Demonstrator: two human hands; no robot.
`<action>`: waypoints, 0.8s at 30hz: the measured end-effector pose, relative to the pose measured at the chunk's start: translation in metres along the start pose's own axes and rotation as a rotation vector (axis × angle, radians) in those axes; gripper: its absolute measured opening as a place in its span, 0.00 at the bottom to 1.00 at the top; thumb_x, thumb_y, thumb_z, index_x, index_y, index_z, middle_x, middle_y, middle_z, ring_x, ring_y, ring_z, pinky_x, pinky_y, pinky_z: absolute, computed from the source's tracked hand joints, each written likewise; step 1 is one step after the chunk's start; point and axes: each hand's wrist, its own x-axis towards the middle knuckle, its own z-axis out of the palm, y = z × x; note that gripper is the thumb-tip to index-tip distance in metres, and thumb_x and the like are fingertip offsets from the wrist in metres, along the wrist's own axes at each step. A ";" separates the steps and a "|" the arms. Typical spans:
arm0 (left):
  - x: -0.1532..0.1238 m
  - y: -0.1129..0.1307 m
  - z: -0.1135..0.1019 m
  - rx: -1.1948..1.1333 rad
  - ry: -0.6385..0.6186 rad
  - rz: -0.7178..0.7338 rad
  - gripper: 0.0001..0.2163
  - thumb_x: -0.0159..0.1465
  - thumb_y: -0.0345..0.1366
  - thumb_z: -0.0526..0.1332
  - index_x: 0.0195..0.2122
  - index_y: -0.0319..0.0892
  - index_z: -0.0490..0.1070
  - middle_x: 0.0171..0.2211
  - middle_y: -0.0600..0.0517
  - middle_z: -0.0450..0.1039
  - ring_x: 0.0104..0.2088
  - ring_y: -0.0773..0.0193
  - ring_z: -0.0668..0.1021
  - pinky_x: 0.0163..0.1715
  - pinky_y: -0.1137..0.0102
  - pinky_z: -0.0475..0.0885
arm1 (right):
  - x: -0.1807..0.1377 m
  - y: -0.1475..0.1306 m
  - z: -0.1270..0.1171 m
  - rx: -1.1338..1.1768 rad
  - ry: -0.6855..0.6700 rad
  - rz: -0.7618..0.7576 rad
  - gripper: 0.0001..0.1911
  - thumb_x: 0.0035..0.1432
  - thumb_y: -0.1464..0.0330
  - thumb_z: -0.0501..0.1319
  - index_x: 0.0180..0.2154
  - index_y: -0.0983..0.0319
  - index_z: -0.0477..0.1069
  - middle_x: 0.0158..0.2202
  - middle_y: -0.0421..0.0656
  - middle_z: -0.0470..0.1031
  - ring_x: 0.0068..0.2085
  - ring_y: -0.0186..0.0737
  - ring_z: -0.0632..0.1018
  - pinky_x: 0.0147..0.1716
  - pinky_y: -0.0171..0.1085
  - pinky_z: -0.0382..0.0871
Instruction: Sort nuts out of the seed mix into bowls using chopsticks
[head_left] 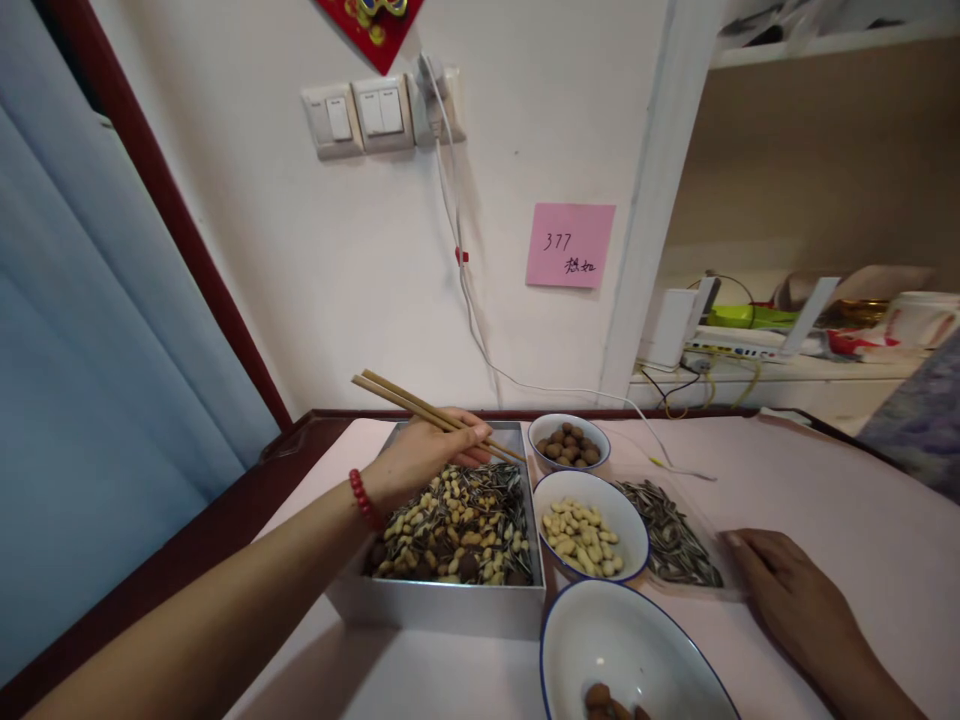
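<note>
My left hand [439, 443], with a red bead bracelet [361, 498] at its wrist, is closed around wooden chopsticks [409, 402]. They tilt down to the right, tips near the far right edge of a silver-grey box [450, 608]. Inside the box lies a mix of peanuts, striped sunflower seeds and round brown nuts [469, 567]. My right hand [799, 590] lies on the table, fingertips against the right edge of a clear shallow tray [731, 592] of sunflower seeds [667, 530]. Its fingers look loosely extended, partly in shadow.
Right of the box stand a bowl [536, 432] of round brown nuts, a bowl [637, 505] of peanuts, and a nearer bowl [652, 625] with a few brown nuts. A white cable [540, 388] runs from the wall socket onto the table. A router [739, 345] sits on the right shelf.
</note>
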 end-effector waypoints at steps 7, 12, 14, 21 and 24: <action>0.006 -0.029 -0.028 0.131 -0.075 -0.083 0.11 0.60 0.43 0.73 0.34 0.40 0.79 0.31 0.49 0.84 0.34 0.59 0.85 0.38 0.67 0.81 | 0.000 -0.001 0.000 -0.002 0.000 0.008 0.32 0.57 0.41 0.50 0.35 0.59 0.78 0.45 0.50 0.80 0.50 0.56 0.78 0.54 0.52 0.72; 0.015 -0.047 -0.021 0.201 -0.161 -0.108 0.08 0.59 0.40 0.72 0.31 0.41 0.79 0.28 0.50 0.82 0.30 0.60 0.83 0.34 0.69 0.79 | 0.000 -0.001 -0.001 -0.006 -0.006 0.013 0.32 0.56 0.41 0.50 0.36 0.59 0.79 0.45 0.49 0.80 0.50 0.55 0.78 0.54 0.51 0.71; 0.017 -0.051 -0.015 0.227 -0.177 -0.096 0.07 0.59 0.39 0.71 0.31 0.41 0.79 0.27 0.51 0.81 0.30 0.60 0.82 0.33 0.69 0.78 | 0.000 -0.001 -0.001 -0.008 -0.006 0.020 0.31 0.56 0.42 0.51 0.35 0.58 0.79 0.45 0.49 0.80 0.50 0.56 0.78 0.54 0.52 0.72; 0.019 -0.060 -0.007 0.316 -0.086 0.014 0.06 0.62 0.37 0.67 0.30 0.42 0.78 0.26 0.53 0.77 0.31 0.61 0.79 0.35 0.71 0.73 | 0.000 0.002 -0.001 -0.001 -0.006 0.013 0.30 0.57 0.42 0.51 0.36 0.58 0.78 0.45 0.49 0.80 0.50 0.56 0.78 0.55 0.52 0.72; 0.018 -0.059 -0.013 0.334 -0.048 0.037 0.06 0.63 0.38 0.65 0.32 0.43 0.79 0.29 0.52 0.78 0.33 0.61 0.79 0.37 0.70 0.73 | 0.001 0.001 -0.002 -0.004 -0.007 0.014 0.30 0.57 0.42 0.51 0.35 0.58 0.78 0.44 0.50 0.80 0.50 0.57 0.78 0.55 0.54 0.72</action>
